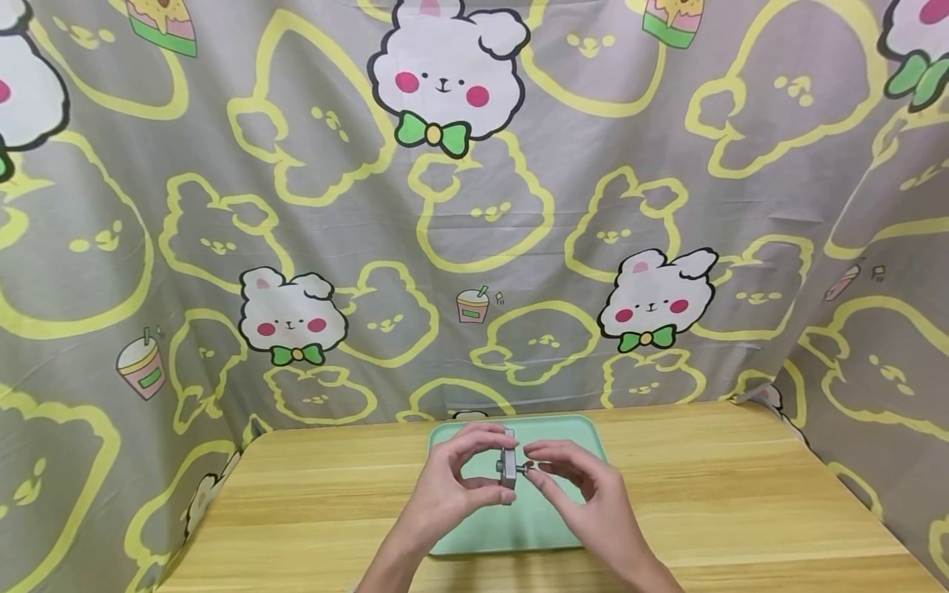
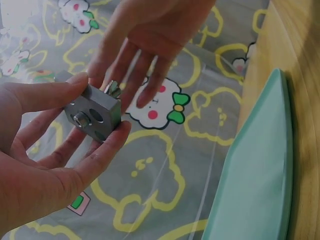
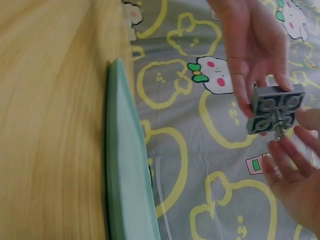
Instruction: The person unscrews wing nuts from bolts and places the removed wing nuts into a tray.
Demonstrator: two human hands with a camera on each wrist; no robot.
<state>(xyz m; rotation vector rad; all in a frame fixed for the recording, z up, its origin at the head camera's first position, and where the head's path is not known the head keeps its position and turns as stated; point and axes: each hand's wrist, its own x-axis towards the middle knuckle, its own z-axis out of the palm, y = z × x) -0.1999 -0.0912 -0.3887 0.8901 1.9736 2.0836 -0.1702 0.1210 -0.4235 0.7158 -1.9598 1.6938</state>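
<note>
My left hand [image 1: 445,484] grips a small grey block [image 1: 508,468] by its opposite edges, between thumb and fingers. The block has round holes, and a bolt head [image 2: 81,119] shows on the side facing the left palm. From its other face a short threaded shank with a wing nut [image 1: 528,467] sticks out towards my right hand [image 1: 589,486]. Around the wing nut, the right thumb and fingers are spread apart, with the thumb tip close to it or touching. In the right wrist view, recessed shapes mark the block's [image 3: 276,107] face, and the right fingertips lie near the wing nut.
Below both hands a light green tray [image 1: 519,535] lies on the wooden table [image 1: 319,502]. A grey curtain [image 1: 489,362] printed with cartoon rabbits hangs behind the table and at its sides.
</note>
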